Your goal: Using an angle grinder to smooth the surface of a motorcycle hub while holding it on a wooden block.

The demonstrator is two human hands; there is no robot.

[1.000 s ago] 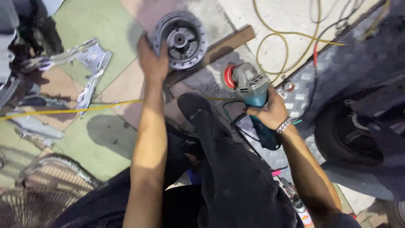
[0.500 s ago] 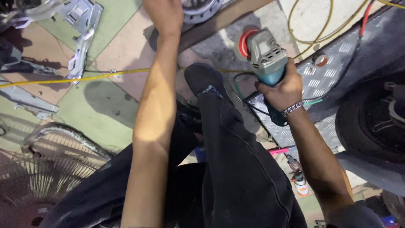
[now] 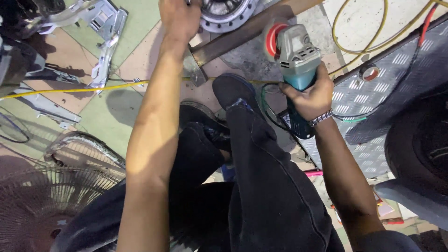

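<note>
The left hand (image 3: 179,18) has its fingers clamped on the rim of a round metal hub (image 3: 226,14) at the far edge, resting on a wooden plank (image 3: 247,32). Just right, the right hand (image 3: 310,95) grips a grinder (image 3: 294,56) (red disc facing the hub).

— How many power tools by the wheel hub (image 3: 227,13)?
— One angle grinder (image 3: 295,56), just right of that single hub.
— And left of the hub?
— One fan guard (image 3: 51,186), two metal brackets (image 3: 100,28).
</note>
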